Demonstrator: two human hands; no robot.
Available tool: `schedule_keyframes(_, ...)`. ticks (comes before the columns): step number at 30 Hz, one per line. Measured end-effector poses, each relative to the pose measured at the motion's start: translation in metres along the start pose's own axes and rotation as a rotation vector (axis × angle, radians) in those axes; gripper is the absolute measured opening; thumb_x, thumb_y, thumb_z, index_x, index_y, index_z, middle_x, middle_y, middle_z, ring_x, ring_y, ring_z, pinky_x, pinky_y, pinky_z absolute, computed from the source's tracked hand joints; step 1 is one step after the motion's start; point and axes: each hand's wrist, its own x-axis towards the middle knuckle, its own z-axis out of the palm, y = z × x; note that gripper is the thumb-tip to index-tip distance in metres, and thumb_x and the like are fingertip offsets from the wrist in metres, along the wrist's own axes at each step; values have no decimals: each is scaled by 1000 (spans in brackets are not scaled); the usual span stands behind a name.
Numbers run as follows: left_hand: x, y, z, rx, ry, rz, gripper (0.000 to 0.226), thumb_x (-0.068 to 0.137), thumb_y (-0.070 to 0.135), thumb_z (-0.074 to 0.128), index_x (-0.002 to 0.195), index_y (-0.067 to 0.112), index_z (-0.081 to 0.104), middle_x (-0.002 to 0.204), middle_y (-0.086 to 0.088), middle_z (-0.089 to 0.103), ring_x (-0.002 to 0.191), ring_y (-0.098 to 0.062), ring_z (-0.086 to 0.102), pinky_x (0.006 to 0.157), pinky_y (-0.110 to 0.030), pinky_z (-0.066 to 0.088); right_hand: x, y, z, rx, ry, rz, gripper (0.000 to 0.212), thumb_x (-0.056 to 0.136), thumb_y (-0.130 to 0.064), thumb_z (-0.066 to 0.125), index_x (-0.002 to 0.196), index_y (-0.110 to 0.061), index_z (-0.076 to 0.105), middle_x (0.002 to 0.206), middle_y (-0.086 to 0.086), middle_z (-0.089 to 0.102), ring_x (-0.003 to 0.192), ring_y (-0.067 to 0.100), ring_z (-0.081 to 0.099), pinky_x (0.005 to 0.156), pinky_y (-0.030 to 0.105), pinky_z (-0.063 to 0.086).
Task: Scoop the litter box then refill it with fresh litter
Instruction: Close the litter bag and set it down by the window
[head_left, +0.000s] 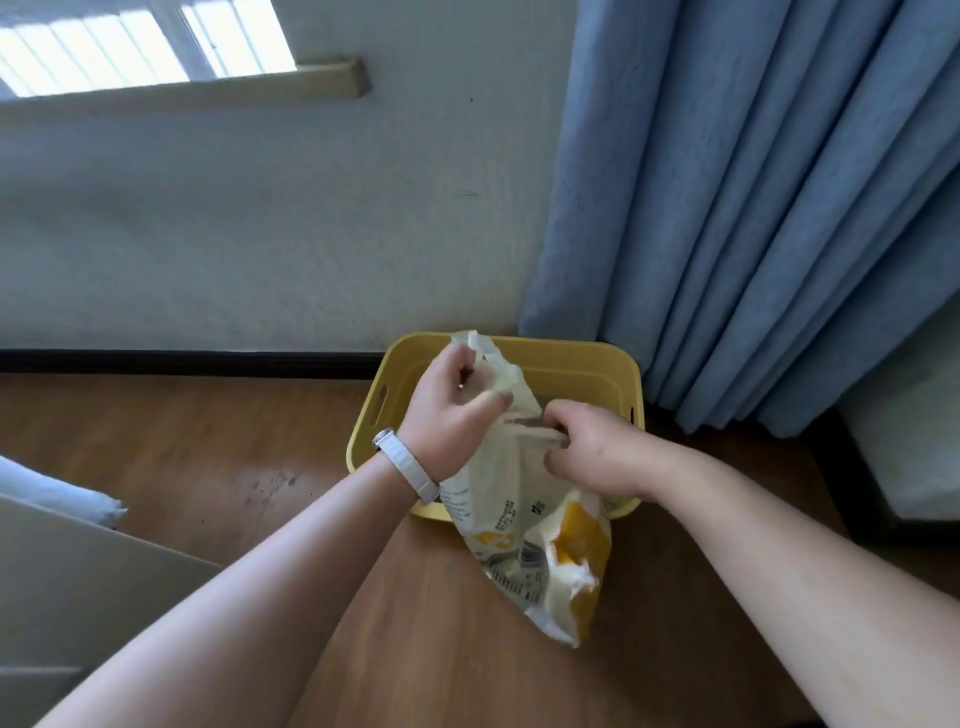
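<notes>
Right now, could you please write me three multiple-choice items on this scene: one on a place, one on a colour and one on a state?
1. Where does the yellow litter box stand?
A) on the wood floor beside the blue curtain
B) on a table
C) on a windowsill

2. What colour is the wristband?
A) black
B) white
C) red

3. How is the litter bag held?
A) lying untouched
B) hanging from a hook
C) gripped by both hands

Answers: A, it sits at the curtain's foot; B, the band is white; C, left hand and right hand both clutch it.
</notes>
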Motion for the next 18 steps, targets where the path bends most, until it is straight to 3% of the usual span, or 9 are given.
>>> schedule_keyframes(3, 4, 8, -3, -186, 84, -113, 19, 75, 25, 65, 78, 14, 50, 75, -5, 50, 69, -21, 47, 63, -41, 45, -1, 2, 3, -66, -63, 27, 19, 85, -26, 61, 102, -27, 53, 96, -5, 57, 84, 14, 57, 69, 30, 51)
schedule_keyframes(5, 4, 12, -1, -151, 118, -103, 14, 83, 16, 61, 77, 13, 49, 73, -5, 49, 66, -18, 45, 60, -34, 44, 0, 3, 5, -69, -82, 27, 32, 84, -27, 61, 115, -27, 53, 101, -7, 58, 89, 13, 57, 80, 33, 54)
schedule_keyframes(9, -1, 16, 8, 49, 189, -1, 31, 90, 6, 57, 68, 17, 40, 63, 2, 42, 53, -5, 35, 47, -19, 35, 1, 5, 11, -115, -136, -21, 35, 85, -25, 60, 119, -28, 54, 103, -9, 60, 91, 11, 58, 82, 32, 54)
schedule_keyframes(14, 7, 9, 0, 55, 374, -23, 25, 89, 10, 60, 70, 14, 44, 64, 3, 44, 56, -11, 39, 54, -29, 39, -7, 9, -12, 70, -370, -53, 47, 81, -30, 75, 123, -37, 57, 114, -18, 66, 106, 5, 62, 94, 28, 50)
schedule_keyframes(16, 9, 8, -4, 48, 398, -27, 21, 89, 11, 61, 74, 11, 46, 66, 2, 46, 58, -14, 41, 56, -35, 41, -10, 10, -24, 223, -335, -32, 56, 77, -41, 79, 126, -39, 51, 117, -19, 66, 109, 5, 61, 97, 32, 50)
schedule_keyframes(18, 9, 9, -2, 57, 406, 1, 21, 89, 11, 61, 73, 9, 47, 66, 1, 47, 59, -15, 42, 56, -37, 42, -9, 11, -29, 315, -196, 10, 64, 73, -49, 80, 125, -35, 48, 116, -16, 65, 108, 7, 62, 96, 36, 51)
